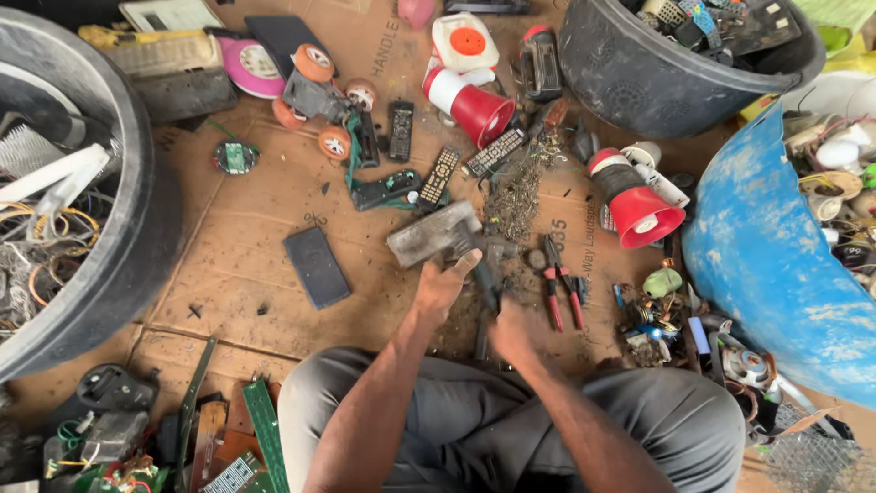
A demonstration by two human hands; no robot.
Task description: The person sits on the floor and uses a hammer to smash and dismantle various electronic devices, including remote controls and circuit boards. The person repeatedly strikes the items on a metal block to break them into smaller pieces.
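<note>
Left hand [444, 290] was clamped on a dusty grey box [435, 234] just past the knees, and the right hand [513, 330] gripped a dark tool [485, 285] poking at it. Looked barely started, casing mostly whole. Red-handled pliers [561, 288] lay at 3 o'clock, flat black panel [316, 267] at 9 o'clock.
</note>
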